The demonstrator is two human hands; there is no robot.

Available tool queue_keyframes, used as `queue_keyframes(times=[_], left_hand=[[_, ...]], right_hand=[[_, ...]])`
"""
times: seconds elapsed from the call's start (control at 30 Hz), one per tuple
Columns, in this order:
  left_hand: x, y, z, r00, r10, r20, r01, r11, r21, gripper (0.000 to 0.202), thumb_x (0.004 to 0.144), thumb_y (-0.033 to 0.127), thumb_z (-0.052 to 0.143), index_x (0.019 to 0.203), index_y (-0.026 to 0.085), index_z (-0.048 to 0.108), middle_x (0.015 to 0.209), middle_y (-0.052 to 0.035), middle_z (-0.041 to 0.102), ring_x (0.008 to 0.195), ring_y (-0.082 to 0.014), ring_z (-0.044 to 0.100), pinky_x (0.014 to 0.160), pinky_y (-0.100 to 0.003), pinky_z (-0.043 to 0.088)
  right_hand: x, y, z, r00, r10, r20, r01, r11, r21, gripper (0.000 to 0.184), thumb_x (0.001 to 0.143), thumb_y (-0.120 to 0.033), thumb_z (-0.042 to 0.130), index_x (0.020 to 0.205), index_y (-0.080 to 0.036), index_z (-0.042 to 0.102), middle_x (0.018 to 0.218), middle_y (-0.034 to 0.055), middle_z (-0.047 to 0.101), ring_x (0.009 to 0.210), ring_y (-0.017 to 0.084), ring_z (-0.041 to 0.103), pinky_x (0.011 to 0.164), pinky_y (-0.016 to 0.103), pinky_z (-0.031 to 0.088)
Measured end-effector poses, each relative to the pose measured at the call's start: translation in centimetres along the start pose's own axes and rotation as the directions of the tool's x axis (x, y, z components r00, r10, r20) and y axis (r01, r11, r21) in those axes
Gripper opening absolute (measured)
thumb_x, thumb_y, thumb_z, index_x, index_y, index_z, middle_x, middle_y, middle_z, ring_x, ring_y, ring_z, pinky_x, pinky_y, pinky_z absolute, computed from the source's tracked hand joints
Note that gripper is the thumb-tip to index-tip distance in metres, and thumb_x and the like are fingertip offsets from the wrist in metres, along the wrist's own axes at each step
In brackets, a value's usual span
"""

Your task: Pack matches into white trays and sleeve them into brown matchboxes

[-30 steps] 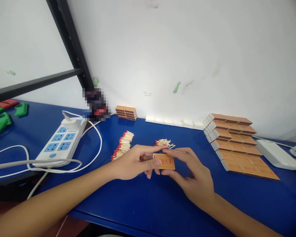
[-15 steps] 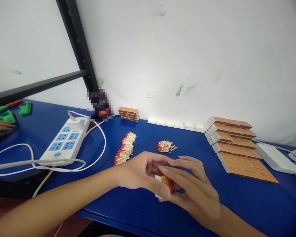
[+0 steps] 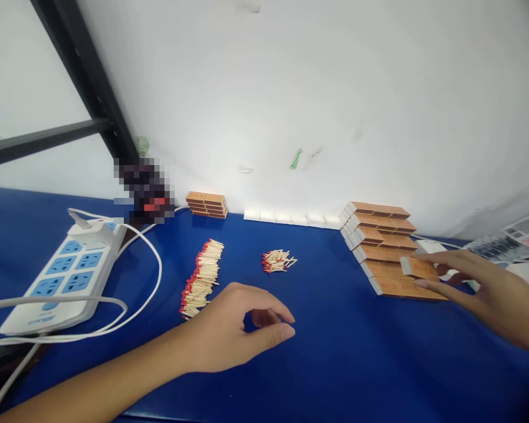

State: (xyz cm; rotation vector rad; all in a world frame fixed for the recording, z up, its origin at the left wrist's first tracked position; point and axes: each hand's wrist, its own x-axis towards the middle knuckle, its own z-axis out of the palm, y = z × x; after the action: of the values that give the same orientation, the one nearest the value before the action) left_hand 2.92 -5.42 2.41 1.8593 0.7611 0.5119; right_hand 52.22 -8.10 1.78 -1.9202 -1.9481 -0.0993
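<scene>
My right hand (image 3: 480, 291) reaches to the right and holds an orange matchbox (image 3: 418, 267) between thumb and fingers, right over the stepped rows of matchboxes (image 3: 379, 235) by the wall. My left hand (image 3: 238, 329) hovers low over the blue table (image 3: 335, 364) with fingers loosely curled and nothing in them. A long row of red-tipped matches (image 3: 201, 275) lies just beyond the left hand. A small heap of matches (image 3: 277, 261) lies to its right.
A white and blue power strip (image 3: 64, 282) with looping white cables (image 3: 83, 335) sits at the left. A small stack of matchboxes (image 3: 207, 204) and a row of white box trays (image 3: 291, 218) stand along the wall. A black shelf frame (image 3: 83, 76) rises at the left.
Both hands held one matchbox at the table's middle. Now the right hand has carried it right to the stacked rows, and the left hand has let go and stayed behind.
</scene>
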Motion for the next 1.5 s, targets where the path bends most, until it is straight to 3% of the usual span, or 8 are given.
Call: queue_keyframes(times=[0.13, 0.4, 0.57, 0.7, 0.9, 1.07, 1.27, 1.5], left_hand=[[0.4, -0.1, 0.2, 0.999, 0.037, -0.001, -0.037, 0.998, 0.054, 0.022, 0.097, 0.040, 0.068, 0.102, 0.024, 0.082, 0.089, -0.0017, 0.077, 0.079, -0.0130, 0.068, 0.060, -0.021, 0.047], [0.6, -0.1, 0.0, 0.997, 0.076, -0.001, -0.076, 0.991, 0.109, 0.020, 0.099, 0.034, 0.066, 0.099, 0.022, 0.082, 0.087, -0.0007, 0.076, 0.077, -0.0111, 0.069, 0.071, -0.021, 0.052], [0.8, -0.3, 0.2, 0.997, 0.071, 0.011, -0.072, 0.992, 0.105, 0.019, 0.099, 0.033, 0.066, 0.099, 0.022, 0.082, 0.088, -0.0008, 0.076, 0.078, -0.0115, 0.070, 0.072, -0.021, 0.053], [0.9, -0.4, 0.0, 0.998, 0.064, -0.012, -0.062, 0.991, 0.117, 0.019, 0.099, 0.032, 0.066, 0.097, 0.022, 0.082, 0.084, -0.0014, 0.075, 0.075, -0.0122, 0.068, 0.068, -0.023, 0.051], [1.0, -0.2, -0.4, 0.998, 0.051, -0.024, -0.048, 0.992, 0.113, 0.019, 0.099, 0.030, 0.065, 0.099, 0.022, 0.083, 0.085, -0.0021, 0.075, 0.076, -0.0129, 0.068, 0.071, -0.023, 0.052], [1.2, -0.5, -0.2, 0.998, 0.057, -0.012, -0.055, 0.990, 0.129, 0.019, 0.099, 0.030, 0.065, 0.098, 0.023, 0.082, 0.085, -0.0020, 0.075, 0.075, -0.0129, 0.068, 0.068, -0.023, 0.051], [1.2, -0.7, -0.2, 0.998, 0.065, -0.027, -0.060, 0.988, 0.139, 0.017, 0.099, 0.029, 0.066, 0.098, 0.023, 0.082, 0.086, -0.0010, 0.075, 0.076, -0.0121, 0.069, 0.071, -0.023, 0.052], [1.0, -0.6, -0.2, 0.998, 0.065, -0.017, -0.062, 0.985, 0.158, 0.018, 0.100, 0.030, 0.065, 0.100, 0.024, 0.081, 0.086, 0.0000, 0.075, 0.077, -0.0108, 0.068, 0.070, -0.021, 0.051]], right_hand=[[1.3, -1.2, 1.6, 0.994, -0.104, 0.014, 0.104, 0.994, 0.022, 0.057, 0.086, -0.079, 0.064, 0.108, -0.029, 0.078, 0.106, 0.0123, 0.077, 0.076, 0.023, 0.072, 0.068, 0.038, 0.059], [4.6, 0.8, 0.0, 0.995, 0.053, -0.088, -0.050, 0.998, 0.033, 0.072, 0.080, -0.087, 0.063, 0.108, -0.022, 0.078, 0.107, 0.0153, 0.075, 0.070, 0.021, 0.073, 0.067, 0.038, 0.057], [6.1, 1.3, 2.0, 0.996, 0.006, -0.095, -0.001, 0.999, 0.053, 0.060, 0.083, -0.073, 0.072, 0.110, -0.020, 0.078, 0.114, 0.0159, 0.074, 0.070, 0.020, 0.074, 0.069, 0.036, 0.058], [6.0, 1.4, 3.4, 0.990, -0.027, -0.138, 0.028, 1.000, 0.006, 0.044, 0.093, -0.059, 0.069, 0.115, -0.022, 0.077, 0.120, 0.0130, 0.074, 0.079, 0.020, 0.075, 0.079, 0.036, 0.057], [5.5, 1.8, 3.5, 0.988, -0.074, -0.138, 0.059, 0.992, -0.113, 0.026, 0.098, -0.046, 0.067, 0.109, -0.026, 0.079, 0.112, 0.0072, 0.077, 0.080, 0.020, 0.072, 0.074, 0.034, 0.052], [5.2, 1.7, 3.6, 0.968, -0.179, -0.177, 0.127, 0.954, -0.270, 0.023, 0.101, -0.042, 0.063, 0.105, -0.024, 0.077, 0.108, 0.0083, 0.079, 0.097, 0.025, 0.072, 0.080, 0.036, 0.050], [5.2, -0.3, 4.3, 0.974, -0.125, -0.189, 0.080, 0.971, -0.226, 0.035, 0.097, -0.051, 0.067, 0.115, -0.022, 0.074, 0.120, 0.0104, 0.075, 0.103, 0.025, 0.073, 0.081, 0.033, 0.052], [5.2, -1.2, 4.6, 0.951, -0.171, -0.256, 0.065, 0.924, -0.377, 0.031, 0.102, -0.043, 0.059, 0.119, -0.024, 0.076, 0.117, 0.0077, 0.076, 0.083, 0.022, 0.072, 0.064, 0.034, 0.048]])
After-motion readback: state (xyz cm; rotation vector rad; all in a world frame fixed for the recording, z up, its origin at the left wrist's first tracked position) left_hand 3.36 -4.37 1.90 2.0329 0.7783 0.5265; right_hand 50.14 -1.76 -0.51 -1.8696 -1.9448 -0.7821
